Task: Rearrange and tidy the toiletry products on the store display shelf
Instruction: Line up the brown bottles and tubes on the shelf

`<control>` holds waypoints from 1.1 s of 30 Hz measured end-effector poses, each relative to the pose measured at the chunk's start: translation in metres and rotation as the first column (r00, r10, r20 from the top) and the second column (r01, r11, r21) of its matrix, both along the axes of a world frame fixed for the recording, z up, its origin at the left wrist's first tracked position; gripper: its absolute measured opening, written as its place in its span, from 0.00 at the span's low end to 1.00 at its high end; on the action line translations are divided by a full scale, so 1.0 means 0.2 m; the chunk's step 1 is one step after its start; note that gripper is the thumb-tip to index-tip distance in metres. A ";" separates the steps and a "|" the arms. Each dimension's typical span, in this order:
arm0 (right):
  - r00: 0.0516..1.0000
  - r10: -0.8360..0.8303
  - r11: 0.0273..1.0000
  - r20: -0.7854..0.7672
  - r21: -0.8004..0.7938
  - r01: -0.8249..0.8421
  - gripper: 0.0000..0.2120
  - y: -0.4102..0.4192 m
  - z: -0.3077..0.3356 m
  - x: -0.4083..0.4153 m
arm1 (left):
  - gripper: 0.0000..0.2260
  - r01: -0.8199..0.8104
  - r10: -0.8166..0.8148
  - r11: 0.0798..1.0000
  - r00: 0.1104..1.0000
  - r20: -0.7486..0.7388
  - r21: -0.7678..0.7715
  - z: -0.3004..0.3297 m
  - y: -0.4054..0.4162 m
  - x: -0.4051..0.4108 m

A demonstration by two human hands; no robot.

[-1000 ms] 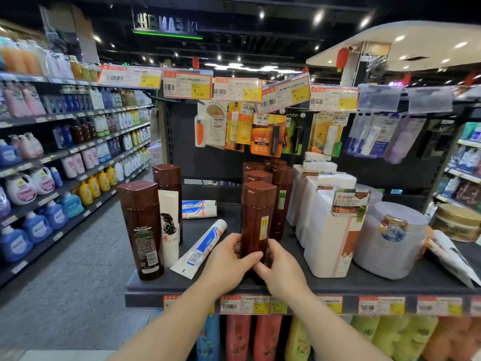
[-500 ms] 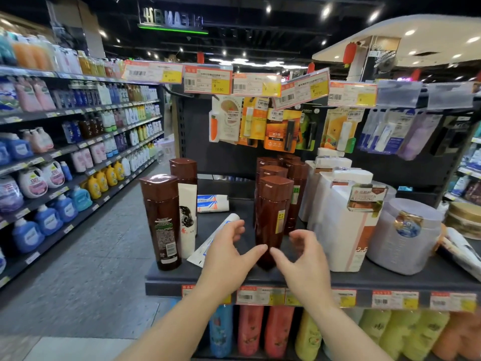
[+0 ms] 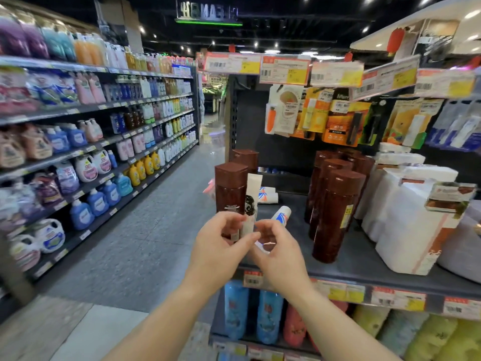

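Dark shelf (image 3: 364, 264): it runs from the left corner to the right edge, with price tags along its front lip; all the products below stand or lie on it.
White packs (image 3: 406, 225): several tall packs in a row on the right part of the shelf, the front one with a brown label on top.
Brown bottles, right group (image 3: 335, 217): they stand upright in a line from front to back, just beside the white packs; the front one has a small yellow sticker.
Brown bottle at the left corner (image 3: 230, 188): upright, with a second brown bottle (image 3: 246, 157) behind it.
White tube with dark picture (image 3: 252, 199): it stands upright, touching the right side of the corner bottle.
White and blue tube (image 3: 280, 216): it lies tilted on the shelf, its lower end hidden behind the hands.
Left hand (image 3: 221, 246): in front of the corner bottle and the upright tube, fingers curved and apart; I cannot tell if they touch anything.
Right hand (image 3: 279, 254): just beside the left hand, fingers bent and a little spread, in front of the lying tube; contact is not clear because of blur.
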State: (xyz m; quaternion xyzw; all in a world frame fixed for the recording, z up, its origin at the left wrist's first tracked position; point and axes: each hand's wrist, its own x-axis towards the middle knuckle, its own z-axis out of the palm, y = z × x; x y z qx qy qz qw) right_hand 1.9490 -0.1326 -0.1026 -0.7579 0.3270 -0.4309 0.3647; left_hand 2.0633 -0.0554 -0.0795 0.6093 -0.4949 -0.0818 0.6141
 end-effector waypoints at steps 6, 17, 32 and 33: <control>0.999 -0.033 0.997 -0.042 0.063 0.035 0.24 0.04 -0.02 0.10 | 0.19 -0.211 0.211 0.976 0.977 0.005 0.058 -0.06 0.02 0.19; 0.995 -0.101 0.995 -0.009 0.000 0.101 0.25 0.13 0.04 0.18 | 0.15 0.156 -0.141 0.987 0.956 -0.256 0.037 -0.04 -0.07 0.25; 0.949 -0.314 0.946 -0.027 0.074 0.315 0.23 0.19 0.10 -0.51 | 0.24 0.559 -0.584 0.790 0.811 0.031 0.250 0.04 -0.14 -0.27; 0.938 -0.346 0.933 -0.038 0.090 0.348 0.22 0.17 0.10 -0.59 | 0.26 0.534 -0.578 0.793 0.812 0.084 0.294 0.03 -0.16 -0.29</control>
